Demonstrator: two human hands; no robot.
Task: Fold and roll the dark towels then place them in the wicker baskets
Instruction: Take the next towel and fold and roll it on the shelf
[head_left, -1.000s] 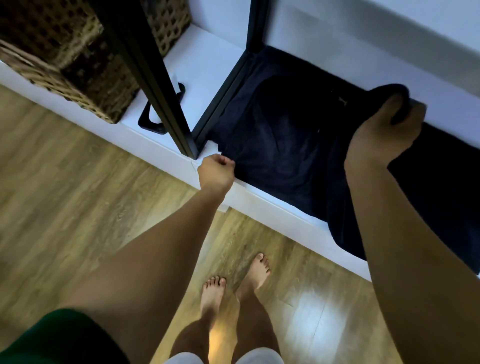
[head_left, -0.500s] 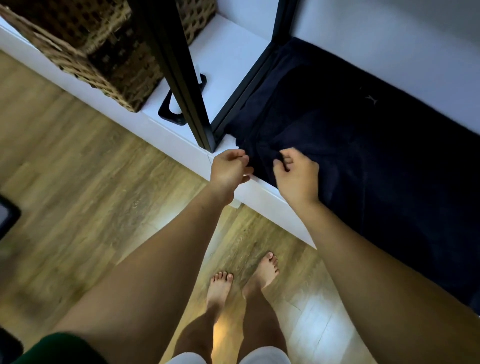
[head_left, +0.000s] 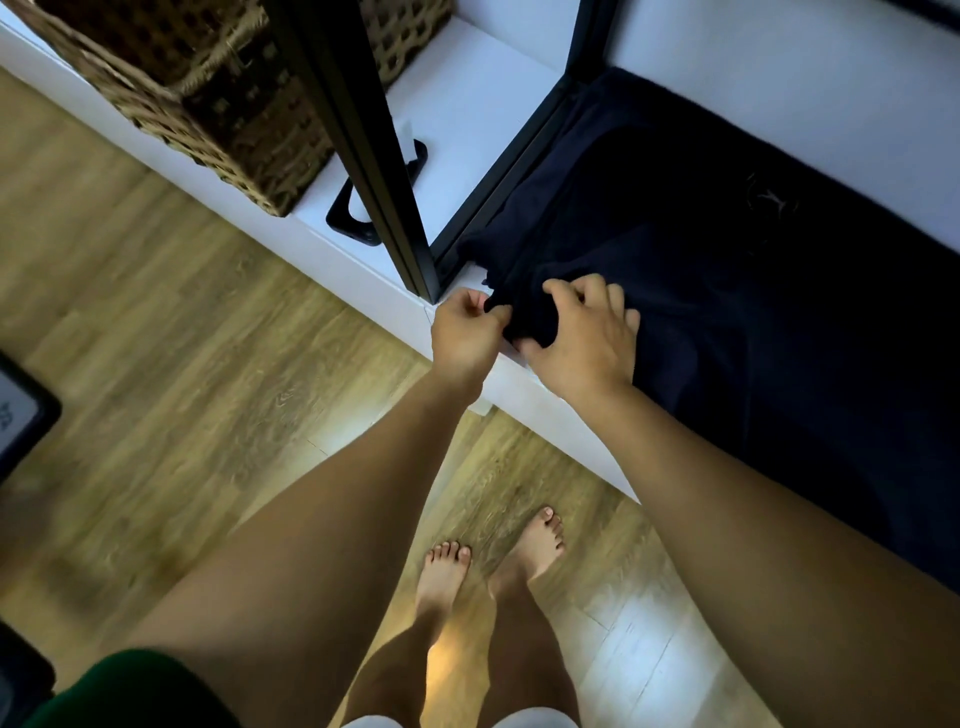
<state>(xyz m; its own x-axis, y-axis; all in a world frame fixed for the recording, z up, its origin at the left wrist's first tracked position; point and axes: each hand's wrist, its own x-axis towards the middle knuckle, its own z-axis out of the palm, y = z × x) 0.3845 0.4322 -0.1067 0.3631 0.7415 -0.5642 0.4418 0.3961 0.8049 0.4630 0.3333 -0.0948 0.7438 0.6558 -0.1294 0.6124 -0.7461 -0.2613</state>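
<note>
The dark towel (head_left: 727, 291) lies spread along the white shelf (head_left: 467, 93), just right of the black post (head_left: 374, 156) that stands at the shelf's front edge. I have its near corner bunched up right by the foot of that post: my left hand (head_left: 465, 338) pinches the edge between thumb and fingers, and my right hand (head_left: 582, 332), fingers curled and half closed, gathers the fold beside it. To start a tidy roll I should line up both layers at this corner, keep the edge square to the shelf front, and tuck tight before rolling away from the post. The wicker basket (head_left: 208, 98) sits left of the post, well apart from the towel. The cloth is so dark that I can barely tell its folds, its far end runs out of view, and the basket's inside is hidden.
</note>
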